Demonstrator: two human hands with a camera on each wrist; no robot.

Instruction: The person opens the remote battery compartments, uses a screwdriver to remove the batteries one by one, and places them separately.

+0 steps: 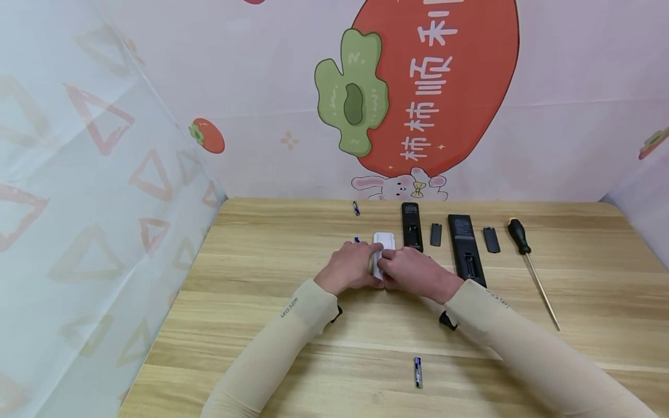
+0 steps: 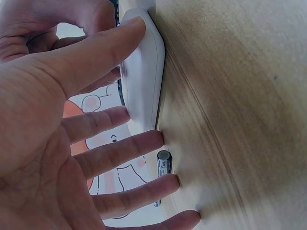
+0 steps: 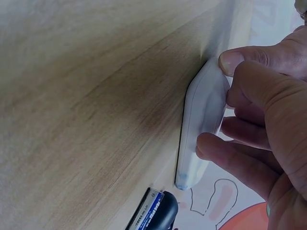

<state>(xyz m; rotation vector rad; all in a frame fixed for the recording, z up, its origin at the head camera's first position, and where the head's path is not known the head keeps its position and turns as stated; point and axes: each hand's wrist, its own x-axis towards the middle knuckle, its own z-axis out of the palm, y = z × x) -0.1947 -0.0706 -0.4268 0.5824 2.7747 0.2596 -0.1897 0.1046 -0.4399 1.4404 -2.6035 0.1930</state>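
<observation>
A white remote is held flat on the surface, a little back of the middle, by both hands. The left hand is spread loosely — its thumb is laid along the remote's top while the fingertips are rested on the wood beside it. The right hand is curled over the remote's other side, pinching it between thumb and fingers. A battery is seen just past the left fingers, another nearer the far edge, and a third towards the near edge. To the right, two black remotes lie face down with their covers beside them — and a screwdriver lies nearest the right edge.
</observation>
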